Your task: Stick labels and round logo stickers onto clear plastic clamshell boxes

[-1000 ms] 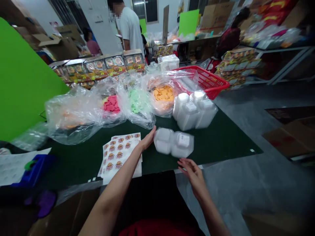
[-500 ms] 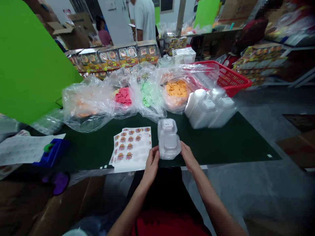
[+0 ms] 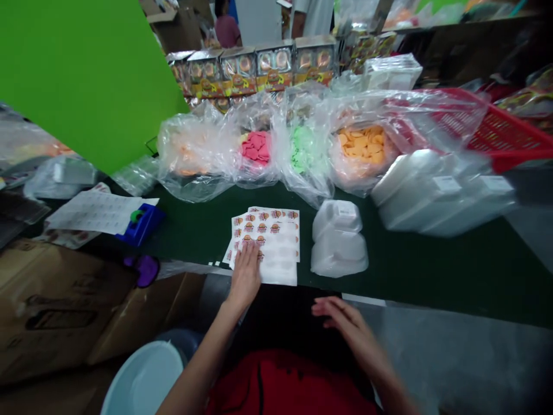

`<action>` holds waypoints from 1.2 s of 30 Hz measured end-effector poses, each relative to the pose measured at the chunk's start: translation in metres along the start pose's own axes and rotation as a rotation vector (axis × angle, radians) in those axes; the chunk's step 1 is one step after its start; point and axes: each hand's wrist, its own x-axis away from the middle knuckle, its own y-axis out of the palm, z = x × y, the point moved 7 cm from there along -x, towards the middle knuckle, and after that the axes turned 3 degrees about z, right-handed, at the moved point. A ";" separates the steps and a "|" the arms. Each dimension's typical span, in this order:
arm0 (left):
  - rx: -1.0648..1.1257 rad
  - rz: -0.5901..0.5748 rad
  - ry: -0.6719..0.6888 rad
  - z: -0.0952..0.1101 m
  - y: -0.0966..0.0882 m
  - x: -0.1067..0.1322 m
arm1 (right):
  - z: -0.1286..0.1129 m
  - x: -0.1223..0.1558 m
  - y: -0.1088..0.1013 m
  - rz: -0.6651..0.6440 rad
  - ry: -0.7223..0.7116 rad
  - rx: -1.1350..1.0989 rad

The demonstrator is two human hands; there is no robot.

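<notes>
My left hand (image 3: 245, 276) lies with its fingers stretched flat on the sheets of burger stickers (image 3: 279, 262), near the front edge of the table. To the right of the sheets stands a clear plastic clamshell container (image 3: 339, 253) with a small white label on its top part; neither hand touches it. My right hand (image 3: 345, 323) hovers off the front edge, below the container, with nothing in it and its fingers loosely extended. Further right are stacks of similar clear containers (image 3: 436, 199), blurred.
Across the back of the dark green table (image 3: 185, 230) lie plastic bags of pink pieces (image 3: 257, 147), green pieces (image 3: 299, 151) and orange pieces (image 3: 363, 145). Boxed burger sets (image 3: 238, 72) stand behind. A red basket (image 3: 510, 135) is at right, a blue tape dispenser (image 3: 144, 225) at left.
Both hands have let go of the clear container, which now stands on the table. The left hand has moved left onto the sticker sheets, the right hand back towards me. The view has turned left and down.
</notes>
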 end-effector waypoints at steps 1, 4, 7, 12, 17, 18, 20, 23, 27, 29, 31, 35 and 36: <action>0.013 -0.010 -0.018 -0.005 0.001 0.005 | 0.011 -0.002 0.020 -0.062 0.043 -0.024; 0.046 -0.059 -0.034 -0.012 0.008 0.024 | 0.035 -0.014 0.077 -0.198 0.161 -0.181; -0.031 -0.102 0.038 -0.008 0.010 0.037 | 0.043 -0.025 0.116 -0.296 0.215 -0.321; -0.106 -0.051 0.072 -0.008 -0.004 0.029 | 0.043 -0.033 0.137 -0.310 0.268 -0.487; 0.082 -0.012 -0.102 -0.009 -0.011 0.020 | 0.041 -0.027 0.142 -0.274 0.289 -0.623; 0.063 -0.025 -0.087 -0.007 -0.011 0.020 | 0.039 -0.027 0.143 -0.260 0.266 -0.609; -0.077 -0.086 0.026 -0.001 -0.010 0.021 | 0.035 -0.029 0.143 -0.168 0.205 -0.525; -0.334 -0.207 0.258 0.007 -0.006 0.028 | 0.027 -0.038 0.137 0.033 0.106 -0.397; -0.513 -0.307 0.455 0.016 -0.005 0.032 | 0.015 -0.047 0.138 0.047 0.040 -0.353; -0.578 -0.338 0.494 0.018 -0.006 0.031 | 0.013 -0.050 0.139 0.014 0.031 -0.320; -0.601 -0.358 0.487 0.017 -0.006 0.027 | 0.013 -0.052 0.138 0.004 0.026 -0.278; -0.544 -0.373 0.376 0.009 -0.005 0.019 | 0.017 -0.057 0.134 0.005 0.031 -0.233; -0.530 -0.374 0.345 0.007 -0.004 0.018 | 0.019 -0.059 0.133 0.003 0.037 -0.231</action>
